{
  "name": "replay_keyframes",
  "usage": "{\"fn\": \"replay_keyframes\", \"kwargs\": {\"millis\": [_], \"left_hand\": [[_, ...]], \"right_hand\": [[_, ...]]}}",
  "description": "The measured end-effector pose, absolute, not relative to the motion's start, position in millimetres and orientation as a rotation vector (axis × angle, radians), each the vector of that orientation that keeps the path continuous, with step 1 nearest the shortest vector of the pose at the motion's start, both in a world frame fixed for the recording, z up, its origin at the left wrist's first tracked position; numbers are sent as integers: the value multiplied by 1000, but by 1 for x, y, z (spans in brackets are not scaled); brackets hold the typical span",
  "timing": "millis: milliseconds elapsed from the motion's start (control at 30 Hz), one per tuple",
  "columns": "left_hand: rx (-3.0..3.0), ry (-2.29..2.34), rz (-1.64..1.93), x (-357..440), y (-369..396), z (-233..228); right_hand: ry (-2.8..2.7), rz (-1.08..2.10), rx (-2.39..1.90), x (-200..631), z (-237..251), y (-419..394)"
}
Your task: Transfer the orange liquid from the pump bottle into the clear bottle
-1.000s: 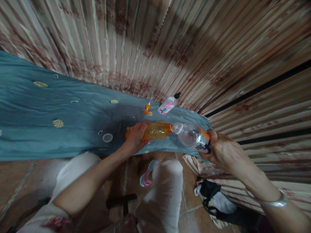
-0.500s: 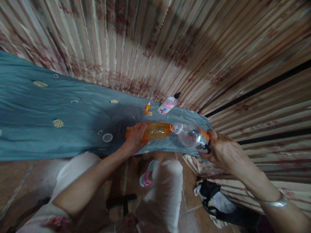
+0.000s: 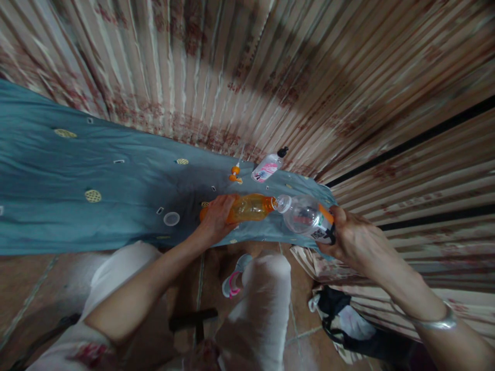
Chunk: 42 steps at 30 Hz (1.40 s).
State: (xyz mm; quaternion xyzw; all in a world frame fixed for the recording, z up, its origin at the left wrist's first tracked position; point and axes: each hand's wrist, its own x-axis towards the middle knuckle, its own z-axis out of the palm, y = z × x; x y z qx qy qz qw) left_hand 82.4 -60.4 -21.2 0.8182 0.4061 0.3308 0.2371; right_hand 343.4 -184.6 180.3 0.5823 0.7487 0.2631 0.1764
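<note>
There, the orange bottle was held by the left hand, whose fingers were wrapped round its lower body, near the base. The bottle was tipped over toward the right, above the blue cloth, with its open neck pointing at the other bottle. The clear bottle was gripped by the right hand round its labelled bottom end and was tilted leftward, so that its mouth was set against the mouth of the orange bottle; whether the two rims actually touched could not be told. A metal bangle was worn on the right wrist.

Both bottles were held close to the near edge of the cloth-covered surface, just above the white-clad knees. A round clear lid was lying on the cloth just left of the left hand. Farther back, an orange cap and a small pump bottle with a pink label were seen near the far edge, beside the striped curtain. The pump bottle was lying tilted on its side.

A wide stretch of cloth was left bare to the left of the hands, while to the right the cloth ended just past the clear bottle, where the curtain folds closed in. Below the right forearm, a dark bag was lying on the tiled floor.
</note>
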Motion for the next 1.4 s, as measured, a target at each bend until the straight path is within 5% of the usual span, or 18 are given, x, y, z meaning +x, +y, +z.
{"fn": "replay_keyframes", "kwargs": {"millis": [1400], "left_hand": [[2235,1076,927,82,-61,-22]], "right_hand": [[2118,707,1682,342,181,-185]]}}
